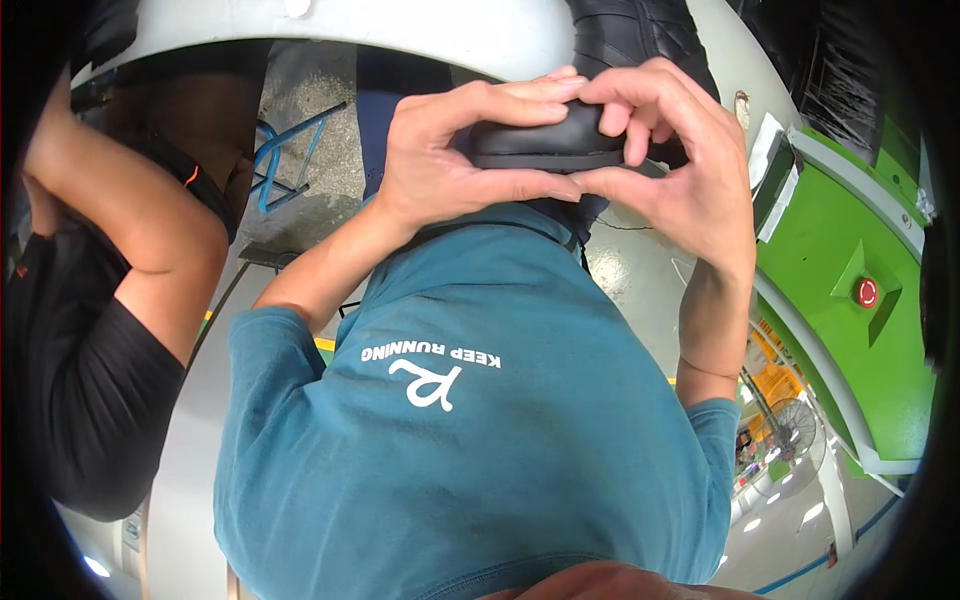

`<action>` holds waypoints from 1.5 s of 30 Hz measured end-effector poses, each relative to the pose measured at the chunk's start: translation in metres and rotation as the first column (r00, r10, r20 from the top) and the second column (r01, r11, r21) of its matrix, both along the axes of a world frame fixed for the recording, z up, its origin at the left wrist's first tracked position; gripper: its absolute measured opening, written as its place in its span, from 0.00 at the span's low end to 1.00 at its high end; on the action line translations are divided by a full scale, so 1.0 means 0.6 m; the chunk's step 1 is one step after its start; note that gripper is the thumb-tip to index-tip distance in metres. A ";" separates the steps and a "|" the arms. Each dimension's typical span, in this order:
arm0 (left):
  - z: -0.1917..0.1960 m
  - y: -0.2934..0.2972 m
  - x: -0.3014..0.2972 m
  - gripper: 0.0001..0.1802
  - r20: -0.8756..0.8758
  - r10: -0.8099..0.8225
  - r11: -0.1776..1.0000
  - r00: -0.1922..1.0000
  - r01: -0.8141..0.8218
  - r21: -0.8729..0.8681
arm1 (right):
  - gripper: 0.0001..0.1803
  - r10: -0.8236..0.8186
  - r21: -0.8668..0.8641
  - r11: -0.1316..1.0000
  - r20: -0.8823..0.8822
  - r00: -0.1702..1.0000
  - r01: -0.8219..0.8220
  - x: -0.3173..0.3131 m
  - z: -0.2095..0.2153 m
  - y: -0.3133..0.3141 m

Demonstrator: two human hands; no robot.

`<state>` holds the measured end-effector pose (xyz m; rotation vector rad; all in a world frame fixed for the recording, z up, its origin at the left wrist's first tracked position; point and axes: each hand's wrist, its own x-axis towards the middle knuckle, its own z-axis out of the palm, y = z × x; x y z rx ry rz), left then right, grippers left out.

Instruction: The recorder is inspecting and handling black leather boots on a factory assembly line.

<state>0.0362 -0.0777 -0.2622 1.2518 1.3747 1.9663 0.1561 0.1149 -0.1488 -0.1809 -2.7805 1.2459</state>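
Observation:
A black shoe, smooth and rounded with a thick dark sole edge, is held up in front of my chest between both hands. My left hand wraps its left end, fingers over the top and thumb along the sole's lower edge. My right hand is curled round the right end, its fingertips on the upper and its thumb tip meeting the left thumb below. The far side of the shoe is hidden by my fingers.
A white curved surface lies beyond my hands, with black quilted pieces at its right. On the right stands a green machine with a red button. Another person's arm is close at left, near a blue stool frame.

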 end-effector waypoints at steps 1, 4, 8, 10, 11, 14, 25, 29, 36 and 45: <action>-0.003 -0.003 -0.005 0.39 0.071 -0.058 0.998 0.996 0.059 -0.014 | 0.33 0.014 0.014 1.000 0.000 1.000 -0.014 0.002 0.000 0.001; -0.010 -0.017 -0.014 0.40 0.267 -0.148 0.986 0.952 0.164 -0.038 | 0.33 -0.030 0.003 1.000 0.038 0.999 0.030 0.008 0.003 -0.004; -0.017 -0.024 0.003 0.32 0.358 -0.103 0.994 0.928 0.112 -0.005 | 0.33 -0.055 0.002 0.998 0.056 0.997 0.055 0.005 0.006 -0.011; -0.005 -0.026 0.014 0.28 0.351 -0.060 0.997 0.934 0.076 -0.032 | 0.34 -0.059 -0.001 0.998 0.061 0.996 0.059 0.003 0.004 -0.011; 0.000 -0.026 0.017 0.26 0.346 -0.044 0.997 0.937 0.063 -0.043 | 0.35 -0.075 -0.001 0.997 0.063 0.995 0.075 0.003 0.004 -0.011; 0.002 -0.025 0.020 0.24 0.399 -0.018 0.998 0.917 0.038 -0.042 | 0.36 -0.132 -0.011 0.991 0.066 0.989 0.133 0.002 0.003 -0.014; 0.018 -0.015 -0.027 0.11 0.321 -0.016 0.994 0.947 -0.021 0.111 | 0.36 -0.706 -0.425 0.661 -0.073 0.705 0.618 0.050 -0.049 0.090; 0.102 -0.007 -0.024 0.08 0.350 -0.006 0.975 0.937 -0.071 0.209 | 0.29 -0.616 -0.818 0.271 0.258 0.745 0.507 0.076 -0.099 0.036; 0.130 0.048 -0.036 0.41 0.514 0.185 0.932 0.838 -0.316 0.180 | 0.34 -0.572 -0.931 0.331 -0.067 0.817 0.156 0.108 -0.068 0.007; 0.192 0.074 -0.030 0.51 0.519 -0.076 0.957 0.851 -0.084 0.276 | 0.57 -0.641 -0.912 0.399 -0.202 0.741 0.096 0.145 -0.083 -0.014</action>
